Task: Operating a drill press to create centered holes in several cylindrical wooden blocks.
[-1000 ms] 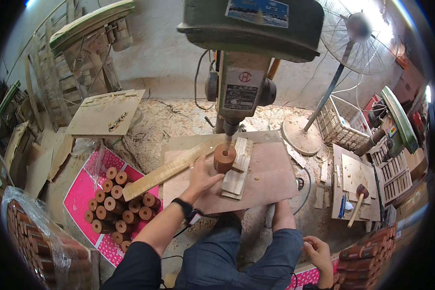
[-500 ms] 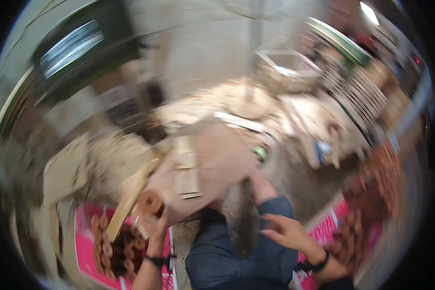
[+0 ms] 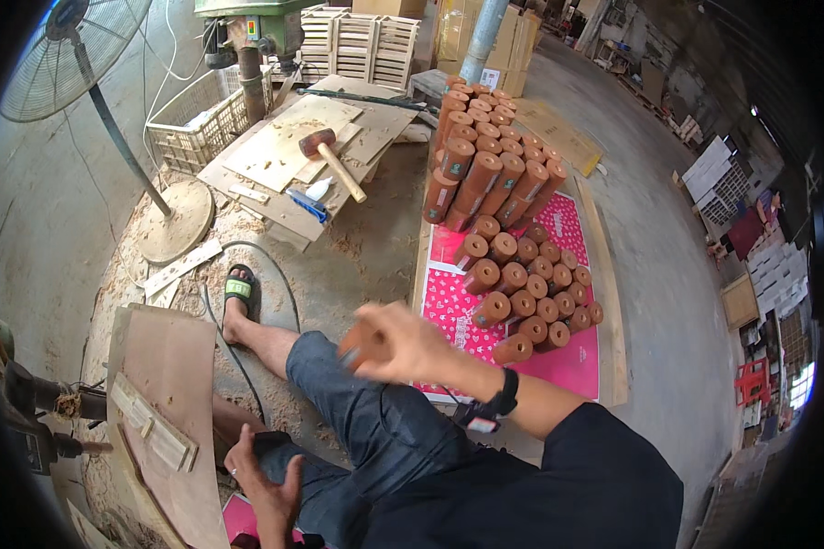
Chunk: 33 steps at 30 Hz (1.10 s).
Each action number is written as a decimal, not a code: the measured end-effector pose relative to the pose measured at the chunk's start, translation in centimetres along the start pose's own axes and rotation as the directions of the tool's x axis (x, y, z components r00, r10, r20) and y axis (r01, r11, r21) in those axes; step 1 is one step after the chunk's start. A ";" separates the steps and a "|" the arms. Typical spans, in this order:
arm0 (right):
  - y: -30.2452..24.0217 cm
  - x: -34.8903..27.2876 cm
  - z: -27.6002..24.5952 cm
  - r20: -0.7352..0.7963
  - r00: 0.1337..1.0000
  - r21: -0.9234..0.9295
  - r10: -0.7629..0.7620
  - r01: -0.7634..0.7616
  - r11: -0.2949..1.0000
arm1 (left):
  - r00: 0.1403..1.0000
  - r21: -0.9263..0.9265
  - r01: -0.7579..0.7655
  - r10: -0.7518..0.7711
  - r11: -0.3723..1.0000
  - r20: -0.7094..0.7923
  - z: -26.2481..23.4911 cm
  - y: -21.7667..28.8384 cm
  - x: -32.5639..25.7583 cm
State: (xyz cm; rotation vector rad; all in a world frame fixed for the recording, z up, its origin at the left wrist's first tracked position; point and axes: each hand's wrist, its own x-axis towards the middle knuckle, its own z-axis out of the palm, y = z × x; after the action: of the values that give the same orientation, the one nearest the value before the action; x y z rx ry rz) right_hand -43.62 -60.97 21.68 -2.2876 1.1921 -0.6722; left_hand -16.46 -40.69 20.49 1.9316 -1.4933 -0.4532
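My right hand (image 3: 417, 343) is wrapped around a reddish-brown cylinder (image 3: 362, 348) with a hole in its end, held above my thigh. The hand is slightly blurred, and its fingers partly cover the cylinder. My left hand (image 3: 264, 480) is open, thumb and fingers apart, with nothing in it. Beside the left hand is a brown board (image 3: 160, 348), which carries a pale wooden jig (image 3: 151, 424). To the right, a pink patterned sheet (image 3: 449, 306) bears several rows of similar cylinders (image 3: 525, 305). Behind these, more cylinders are piled in a tall stack (image 3: 485, 169).
A mallet (image 3: 334, 163) and a blue-handled tool (image 3: 307, 206) lie on a low plywood table (image 3: 256, 165). A fan (image 3: 160, 215) and a plastic crate (image 3: 178, 133) stand at the far left. Dark machine parts (image 3: 41, 393) jut in beside the board. A black cable (image 3: 288, 284) crosses the sawdust-strewn floor.
The view has swung right, toward the stacked cylinders. The cylinder at my left hand is gone from there, and my right hand, open before, now grips one.
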 end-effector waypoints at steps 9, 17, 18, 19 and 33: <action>20.2 -11.6 2.2 -0.174 0.734 -0.364 0.657 -0.668 0.650 | 0.915 0.012 0.396 -0.393 0.918 -0.090 -3.7 -6.7 -6.3; 23.3 -7.7 4.7 -0.123 0.882 -0.523 0.454 -0.447 0.726 | 0.650 0.058 0.760 -0.754 0.648 -0.097 -3.9 -11.2 -20.4; 23.3 -6.5 5.3 -0.112 0.896 -0.557 0.430 -0.415 0.719 | 0.584 -0.022 0.811 -0.811 0.585 -0.043 -3.4 -12.2 -22.2; 23.0 -5.2 5.7 -0.104 0.909 -0.582 0.404 -0.386 0.716 | 0.474 -0.053 0.879 -0.880 0.473 0.005 -2.8 -12.8 -24.1; -7.8 -3.2 13.5 0.784 0.444 0.021 -0.434 0.679 0.734 | -0.241 -0.486 0.863 -0.958 -0.139 -0.154 3.2 -28.1 -35.6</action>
State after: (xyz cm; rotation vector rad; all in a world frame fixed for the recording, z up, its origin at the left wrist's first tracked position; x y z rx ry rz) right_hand -32.19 -51.81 15.40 -2.7805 0.0746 0.3498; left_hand -8.51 -3.78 -4.81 2.3737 0.8076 -0.5929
